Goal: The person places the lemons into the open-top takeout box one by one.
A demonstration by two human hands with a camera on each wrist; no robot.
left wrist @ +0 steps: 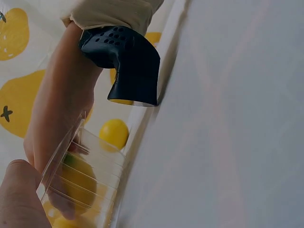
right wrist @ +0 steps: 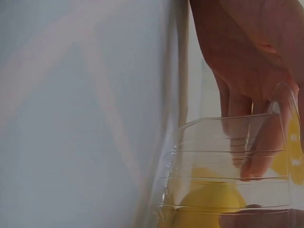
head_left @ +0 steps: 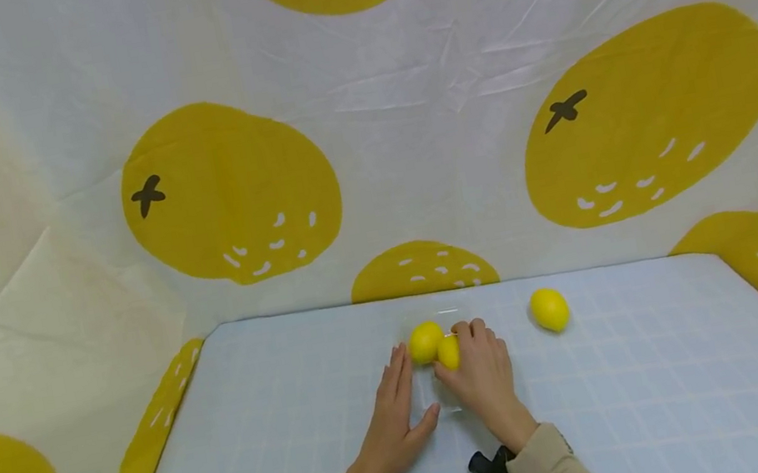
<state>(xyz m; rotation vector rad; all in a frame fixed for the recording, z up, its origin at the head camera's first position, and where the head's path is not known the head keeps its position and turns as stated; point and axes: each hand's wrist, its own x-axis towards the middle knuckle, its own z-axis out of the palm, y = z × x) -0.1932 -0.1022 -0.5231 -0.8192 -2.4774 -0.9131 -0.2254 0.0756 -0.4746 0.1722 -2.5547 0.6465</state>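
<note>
**Clear container with lemons, held between both hands at mid-tabletop**

The clear container [head_left: 439, 361] sits on the tabletop [head_left: 643, 393] about midway across, and from the head view I can barely make out its walls; the wrist views show its ribbed transparent side much better.

Nearest to me are the two sleeves and wrist mounts. Just beyond, my left hand [head_left: 391, 416] lies flat with fingers straight, resting against the left side of the container, so that grip is apart and holding nothing. My right hand [head_left: 484, 379] is over the container's right side, fingers curled down around a lemon [head_left: 449, 353]; that grip looks clamped on the fruit, though the right wrist view shows only fingers seen through the plastic with yellow below them.

A second lemon [head_left: 425, 341] sits touching the first, at the far left of the container. A third lemon [head_left: 549, 309] lies loose on the tabletop, well apart to the right. Behind everything hangs the lemon-print cloth [head_left: 227, 195].

My worry: the container looks light and is only braced by a flat palm, so a sideways pull from the right hand could slide or tip it. The loose lemon could also roll if the tabletop is bumped.
</note>
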